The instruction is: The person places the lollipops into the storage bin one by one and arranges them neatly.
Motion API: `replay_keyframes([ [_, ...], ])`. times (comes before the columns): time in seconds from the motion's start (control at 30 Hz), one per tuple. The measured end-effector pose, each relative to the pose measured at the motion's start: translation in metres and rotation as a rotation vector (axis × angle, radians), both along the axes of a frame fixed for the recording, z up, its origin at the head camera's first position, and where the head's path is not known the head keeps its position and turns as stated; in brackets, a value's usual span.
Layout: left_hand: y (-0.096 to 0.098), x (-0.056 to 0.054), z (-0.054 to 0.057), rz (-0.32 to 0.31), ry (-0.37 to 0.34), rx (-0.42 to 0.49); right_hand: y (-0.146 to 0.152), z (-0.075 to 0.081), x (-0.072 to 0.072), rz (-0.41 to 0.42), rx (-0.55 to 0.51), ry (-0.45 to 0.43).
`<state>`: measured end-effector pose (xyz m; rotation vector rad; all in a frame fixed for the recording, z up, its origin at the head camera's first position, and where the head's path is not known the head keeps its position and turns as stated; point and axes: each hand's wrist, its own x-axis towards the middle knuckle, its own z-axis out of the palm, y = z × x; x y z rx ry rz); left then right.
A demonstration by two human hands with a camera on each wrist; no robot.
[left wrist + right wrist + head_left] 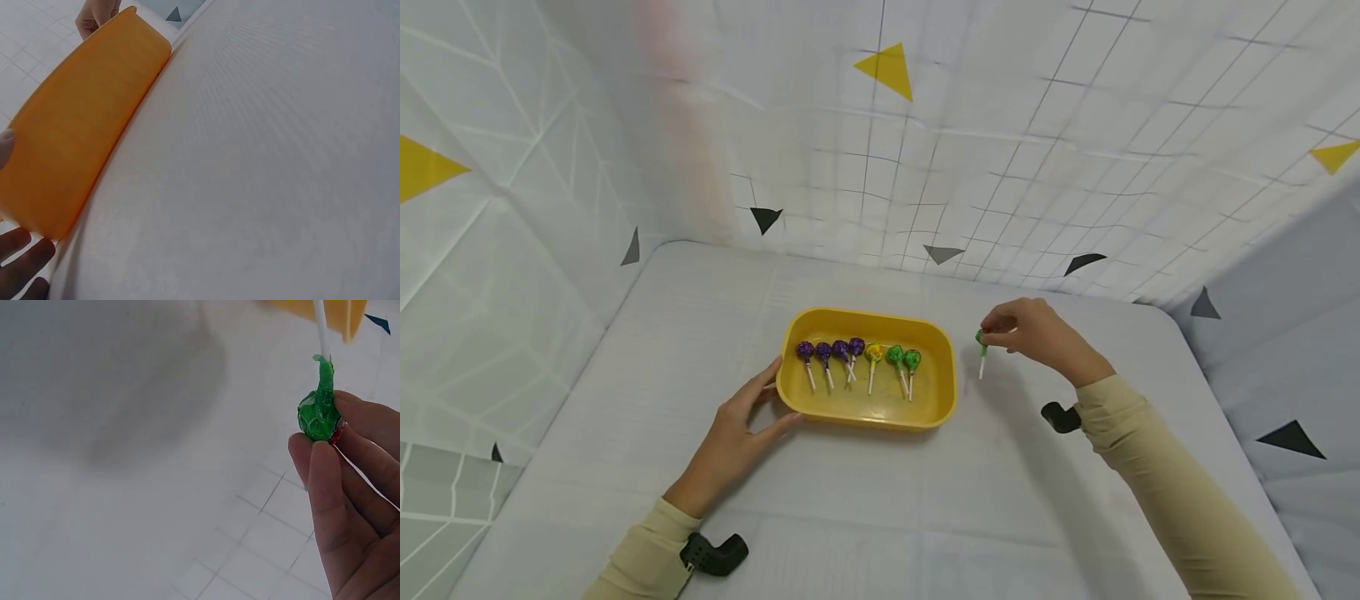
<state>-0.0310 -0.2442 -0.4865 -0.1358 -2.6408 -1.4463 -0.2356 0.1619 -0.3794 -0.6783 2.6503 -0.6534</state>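
My right hand (1033, 337) pinches a green-wrapped lollipop (320, 415) by its candy end, right of the yellow tray (865, 422). Its white stick points down in the head view; a bit of red shows on the wrapper beside the fingertips. Around the tray's near left corner, my left hand (737, 433) rests with fingers spread, fingertips at the left end and thumb along the front side. Inside lies a row of lollipops: several purple ones (824, 353) at the left, one yellow lollipop (874, 353) in the middle and two green lollipops (897, 356) toward the right.
The tray stands on a white-covered table (850, 500). Behind it rises a white sheet (820, 108) with grid lines and yellow, grey and black triangles. Pale sheets also hang at both sides. A black wrist device (718, 556) sits at each sleeve cuff.
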Motion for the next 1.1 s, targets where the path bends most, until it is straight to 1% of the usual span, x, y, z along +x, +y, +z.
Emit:
replay_keyframes([
  [0.2, 0.0, 0.0, 0.001, -0.004, -0.005, 0.002, -0.012, 0.009, 0.007, 0.036, -0.001, 0.016],
  [0.43, 0.0, 0.0, 0.001, -0.01, -0.004, -0.005, -0.02, 0.016, 0.011, 0.044, 0.018, 0.011],
  [0.57, 0.0, 0.0, 0.002, -0.012, -0.001, -0.005, -0.024, 0.02, 0.013, 0.06, 0.01, 0.011],
  [0.8, -0.001, 0.0, 0.002, -0.011, -0.002, -0.004, -0.032, 0.022, 0.017, 0.096, -0.003, 0.017],
  [1.1, -0.001, 0.0, 0.0, -0.011, 0.006, -0.003, -0.044, 0.024, 0.021, 0.132, 0.015, 0.023],
])
